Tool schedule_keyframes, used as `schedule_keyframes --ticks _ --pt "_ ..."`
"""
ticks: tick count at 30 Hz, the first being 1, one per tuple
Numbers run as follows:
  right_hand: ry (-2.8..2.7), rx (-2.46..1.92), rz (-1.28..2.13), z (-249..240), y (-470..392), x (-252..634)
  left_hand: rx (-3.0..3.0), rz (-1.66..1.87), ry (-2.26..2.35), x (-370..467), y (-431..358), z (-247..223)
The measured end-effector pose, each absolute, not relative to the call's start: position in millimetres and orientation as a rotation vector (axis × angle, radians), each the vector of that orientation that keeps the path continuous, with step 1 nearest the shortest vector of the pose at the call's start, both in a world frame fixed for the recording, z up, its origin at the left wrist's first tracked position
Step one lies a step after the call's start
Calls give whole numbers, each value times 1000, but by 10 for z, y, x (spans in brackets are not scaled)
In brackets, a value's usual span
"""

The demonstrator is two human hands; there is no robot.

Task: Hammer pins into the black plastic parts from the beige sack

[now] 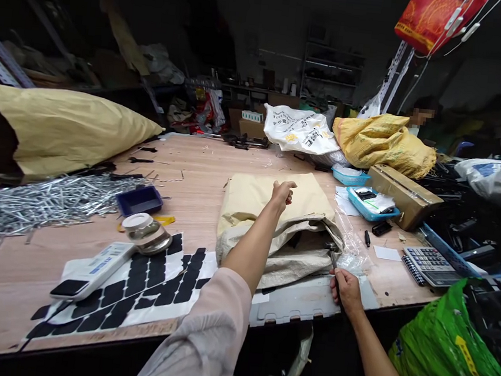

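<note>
A beige woven sack (271, 205) lies flat on the workbench, with its open mouth turned towards me and dark inside. Over the sack's middle is my left hand (283, 193), reached far forward with its fingers curled; whether anything is in them is hidden. My right hand (347, 289) grips a slim dark-handled tool (334, 260) just right of the sack's mouth. Its metal end points up at the sack's right corner; the exact kind is unclear. Clear plastic film (355, 248) lies beside that corner, and a grey-white board (296, 308) sits under the front edge.
On the left are metal rods (54, 198), a navy tray (139, 201), a glass jar (146, 234), a white device (96, 270) and black stickers (135, 283). Rightward are blue baskets (373, 204), a carton (403, 194), a calculator (431, 264) and a green bag (447, 349).
</note>
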State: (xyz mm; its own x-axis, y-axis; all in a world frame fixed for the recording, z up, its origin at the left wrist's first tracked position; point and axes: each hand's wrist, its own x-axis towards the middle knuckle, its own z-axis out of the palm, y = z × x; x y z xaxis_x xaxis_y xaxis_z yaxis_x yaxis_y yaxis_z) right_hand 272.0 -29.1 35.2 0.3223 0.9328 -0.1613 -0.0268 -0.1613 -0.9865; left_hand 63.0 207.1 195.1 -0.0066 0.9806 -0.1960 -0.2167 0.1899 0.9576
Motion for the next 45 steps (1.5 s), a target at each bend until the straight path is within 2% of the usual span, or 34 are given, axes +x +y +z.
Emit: schedule_keyframes --ticks 12,14,17,19,22,25,39,42,45 --pt "-876 -1467 1071 387 -304 2720 880 1259 1109 688 1831 2237" --pt "-879 -1468 1068 402 -310 2720 1020 1314 1115 666 1607 2127" --pt "-888 -1479 1061 419 -322 2726 1433 1356 1327 543 1167 1714" --pt "-898 -1483 1059 423 -329 2731 1753 1189 1635 418 903 1335" --pt "-909 -1484 1061 421 -336 2731 2010 717 1921 253 685 811" --pt "-917 -1488 1052 417 -336 2720 2068 585 2012 191 664 510" --pt "-960 -1316 1029 432 -591 2946 2125 673 2086 195 696 382" --pt "-907 -1401 945 519 -389 3162 2132 683 2105 197 702 353" --pt "-911 -1677 821 538 -98 3422 2134 680 2128 193 697 334"
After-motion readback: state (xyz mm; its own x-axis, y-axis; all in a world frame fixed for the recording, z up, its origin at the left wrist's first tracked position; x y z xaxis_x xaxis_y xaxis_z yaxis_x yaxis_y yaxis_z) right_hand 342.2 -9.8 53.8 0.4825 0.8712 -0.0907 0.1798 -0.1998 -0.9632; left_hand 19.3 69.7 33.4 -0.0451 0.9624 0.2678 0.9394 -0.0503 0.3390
